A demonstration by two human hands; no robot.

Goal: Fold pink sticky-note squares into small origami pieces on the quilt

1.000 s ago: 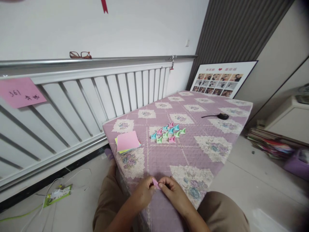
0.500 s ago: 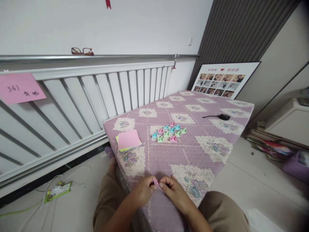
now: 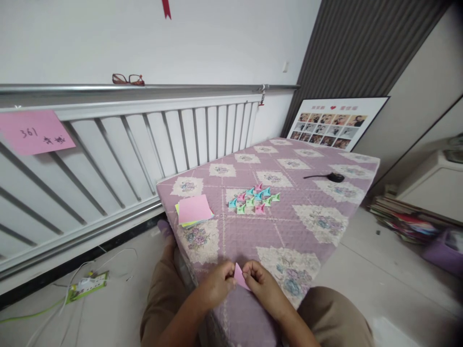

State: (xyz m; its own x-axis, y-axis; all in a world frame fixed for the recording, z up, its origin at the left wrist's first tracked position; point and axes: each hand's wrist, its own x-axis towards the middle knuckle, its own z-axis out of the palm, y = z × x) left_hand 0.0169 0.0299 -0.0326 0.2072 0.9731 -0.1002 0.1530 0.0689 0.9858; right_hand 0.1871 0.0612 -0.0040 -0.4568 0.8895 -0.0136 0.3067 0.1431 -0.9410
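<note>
Between my two hands, low over the near end of the table, is a small folded piece of pink paper [image 3: 240,277] with a pointed top. My left hand [image 3: 220,283] pinches its left edge, while my right hand [image 3: 261,285] grips the right edge with thumb and fingers. Further up the cloth stand several small folded paper shapes [image 3: 250,202] in pink, blue and green, grouped in slanting rows. To their left lies a stack of square paper sheets [image 3: 195,210], pink on top with yellow and other colours showing beneath.
A quilted purple floral cloth [image 3: 253,231] covers the table. A black object with a thin tail [image 3: 335,177] lies at the right. Along the left runs a white radiator [image 3: 170,140], with glasses [image 3: 128,79] on the pipe above. A power strip [image 3: 87,286] with cables is on the floor.
The pink paper now shows more of its face, a wider triangle with its tip upward. Both hands have stayed in nearly the same place, and the camera view has shifted slightly.
</note>
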